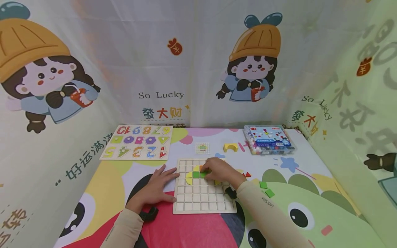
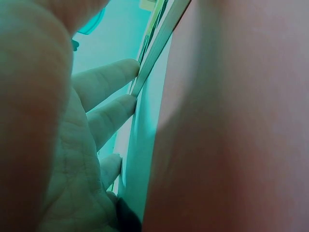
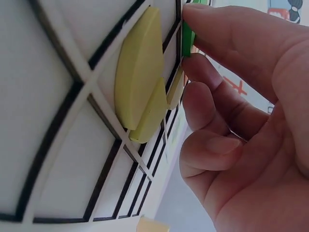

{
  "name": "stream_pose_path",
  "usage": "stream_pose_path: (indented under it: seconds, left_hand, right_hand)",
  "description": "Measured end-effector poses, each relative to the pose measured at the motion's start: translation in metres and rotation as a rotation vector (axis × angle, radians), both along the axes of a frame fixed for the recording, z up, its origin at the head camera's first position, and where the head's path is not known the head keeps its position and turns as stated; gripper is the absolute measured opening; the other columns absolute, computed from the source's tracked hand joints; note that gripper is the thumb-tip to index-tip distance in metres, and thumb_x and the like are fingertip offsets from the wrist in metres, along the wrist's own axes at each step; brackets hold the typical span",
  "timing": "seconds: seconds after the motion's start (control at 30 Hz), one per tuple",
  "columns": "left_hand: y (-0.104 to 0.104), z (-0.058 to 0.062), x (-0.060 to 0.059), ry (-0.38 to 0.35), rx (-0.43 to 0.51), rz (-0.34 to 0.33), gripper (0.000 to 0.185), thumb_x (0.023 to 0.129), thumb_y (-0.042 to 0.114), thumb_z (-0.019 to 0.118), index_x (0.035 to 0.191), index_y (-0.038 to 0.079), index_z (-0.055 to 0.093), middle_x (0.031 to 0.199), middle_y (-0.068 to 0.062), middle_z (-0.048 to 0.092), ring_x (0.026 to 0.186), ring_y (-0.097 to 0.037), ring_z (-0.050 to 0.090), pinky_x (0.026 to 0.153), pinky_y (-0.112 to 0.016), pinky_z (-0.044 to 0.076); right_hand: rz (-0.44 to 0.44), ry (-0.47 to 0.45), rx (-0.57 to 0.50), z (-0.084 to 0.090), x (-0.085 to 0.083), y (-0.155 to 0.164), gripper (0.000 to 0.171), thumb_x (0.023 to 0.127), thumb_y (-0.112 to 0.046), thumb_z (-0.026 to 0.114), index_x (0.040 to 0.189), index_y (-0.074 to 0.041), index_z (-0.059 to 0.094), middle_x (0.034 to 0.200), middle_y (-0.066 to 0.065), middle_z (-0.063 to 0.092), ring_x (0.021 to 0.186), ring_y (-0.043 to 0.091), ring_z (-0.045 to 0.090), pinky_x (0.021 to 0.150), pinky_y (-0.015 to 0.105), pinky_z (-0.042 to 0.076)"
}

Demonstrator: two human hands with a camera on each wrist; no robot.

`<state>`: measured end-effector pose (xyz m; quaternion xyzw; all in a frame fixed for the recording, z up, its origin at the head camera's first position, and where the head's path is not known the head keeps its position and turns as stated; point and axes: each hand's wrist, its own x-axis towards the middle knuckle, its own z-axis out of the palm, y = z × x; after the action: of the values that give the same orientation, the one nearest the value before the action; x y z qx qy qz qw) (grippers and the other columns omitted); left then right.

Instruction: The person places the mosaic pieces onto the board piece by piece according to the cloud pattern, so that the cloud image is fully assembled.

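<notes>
A: Where does the green piece [image 3: 188, 37] lie from the right hand [image 1: 221, 169]?

B: Right at its fingertips. The right hand reaches over the upper middle of the grid board [image 1: 203, 199] and pinches the green square tile on edge; in the right wrist view the tile stands thin side up against a cell, just beside a yellow half-round piece [image 3: 138, 82] that lies flat in the grid.

A: And the left hand [image 1: 156, 189]?

B: It lies flat on the worktop [image 1: 186, 230], fingers straight, tips touching the board's left edge [image 2: 154, 53]. It holds nothing. So the right hand is the one on the tile.

A: Any spare pieces?

B: Two loose green squares [image 1: 266, 189] lie to the right of the right forearm, well apart from the board.

A: Readable writing?

B: "So Lucky" [image 1: 161, 95] on the backdrop, with Chinese characters beneath. The number puzzle [image 1: 138, 142] at upper left shows digits 1 to 10. The label on the bead box [image 1: 269, 139] is too small to read.
</notes>
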<state>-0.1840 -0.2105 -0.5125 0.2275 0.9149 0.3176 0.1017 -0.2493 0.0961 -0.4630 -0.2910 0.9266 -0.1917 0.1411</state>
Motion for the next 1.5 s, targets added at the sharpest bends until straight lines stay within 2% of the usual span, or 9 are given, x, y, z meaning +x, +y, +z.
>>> stream_pose_path:
  seconds: [0.2, 0.4, 0.53, 0.87, 1.1, 1.2, 1.33, 1.5]
  left_hand:
    - [0.000, 0.000, 0.001, -0.007, -0.002, 0.008, 0.096, 0.072, 0.055, 0.089, 0.155, 0.020, 0.054, 0.170, -0.008, 0.039, 0.163, -0.047, 0.009, 0.126, -0.076, 0.011]
    - [0.001, -0.001, 0.001, -0.007, -0.008, 0.012, 0.097, 0.072, 0.054, 0.089, 0.156, 0.022, 0.054, 0.171, -0.006, 0.038, 0.163, -0.046, 0.008, 0.126, -0.076, 0.011]
    - [0.001, -0.001, 0.001, -0.007, -0.007, 0.018, 0.097, 0.071, 0.054, 0.090, 0.156, 0.022, 0.054, 0.171, -0.006, 0.038, 0.164, -0.046, 0.008, 0.127, -0.076, 0.010]
    - [0.000, -0.005, 0.002, 0.007, 0.004, 0.003, 0.097, 0.072, 0.056, 0.088, 0.156, 0.020, 0.054, 0.170, -0.007, 0.039, 0.163, -0.047, 0.009, 0.126, -0.076, 0.010]
    - [0.001, -0.005, 0.002, 0.007, 0.014, -0.001, 0.096, 0.073, 0.055, 0.088, 0.155, 0.020, 0.054, 0.170, -0.008, 0.039, 0.163, -0.047, 0.008, 0.126, -0.076, 0.009]
    - [0.002, -0.005, 0.002, 0.002, 0.013, -0.003, 0.096, 0.073, 0.055, 0.088, 0.156, 0.020, 0.054, 0.171, -0.008, 0.038, 0.163, -0.047, 0.008, 0.127, -0.076, 0.009]
    - [0.003, -0.004, 0.002, 0.005, -0.001, 0.001, 0.097, 0.073, 0.056, 0.088, 0.156, 0.020, 0.053, 0.171, -0.007, 0.038, 0.163, -0.047, 0.008, 0.127, -0.076, 0.009]
    - [0.002, -0.002, 0.003, 0.011, -0.009, 0.005, 0.098, 0.072, 0.057, 0.087, 0.156, 0.020, 0.053, 0.171, -0.008, 0.038, 0.163, -0.047, 0.009, 0.126, -0.077, 0.010]
  right_hand:
    - [-0.030, -0.021, -0.020, 0.000, 0.004, 0.000, 0.026, 0.091, -0.017, 0.085, 0.117, -0.015, 0.083, 0.106, -0.003, 0.074, 0.093, 0.009, 0.060, 0.089, 0.032, 0.057]
    - [0.004, 0.060, -0.018, -0.001, 0.009, 0.001, 0.022, 0.093, -0.018, 0.083, 0.114, -0.013, 0.084, 0.106, -0.001, 0.074, 0.093, 0.011, 0.063, 0.086, 0.033, 0.057]
    - [-0.003, 0.073, -0.031, -0.004, 0.011, 0.002, 0.022, 0.094, -0.018, 0.082, 0.115, -0.014, 0.083, 0.107, -0.001, 0.073, 0.094, 0.011, 0.063, 0.086, 0.032, 0.057]
    - [-0.050, 0.011, -0.152, -0.002, 0.018, 0.016, 0.023, 0.093, -0.017, 0.082, 0.116, -0.014, 0.082, 0.111, -0.001, 0.079, 0.093, 0.011, 0.064, 0.083, 0.032, 0.055]
    - [-0.088, -0.023, -0.244, 0.006, 0.033, 0.045, 0.028, 0.095, -0.025, 0.081, 0.119, -0.012, 0.081, 0.102, -0.004, 0.078, 0.082, 0.007, 0.059, 0.071, 0.024, 0.051]
    - [-0.105, -0.029, -0.272, 0.007, 0.041, 0.063, 0.029, 0.094, -0.025, 0.081, 0.119, -0.010, 0.080, 0.105, -0.001, 0.079, 0.081, 0.005, 0.059, 0.070, 0.022, 0.050]
    - [-0.120, 0.015, -0.288, 0.006, 0.051, 0.089, 0.027, 0.095, -0.023, 0.080, 0.117, -0.009, 0.080, 0.108, 0.000, 0.079, 0.081, 0.002, 0.059, 0.066, 0.022, 0.049]
    - [-0.164, 0.075, -0.301, 0.008, 0.062, 0.116, 0.025, 0.094, -0.022, 0.082, 0.115, -0.009, 0.081, 0.101, -0.001, 0.078, 0.078, 0.001, 0.058, 0.061, 0.022, 0.050]
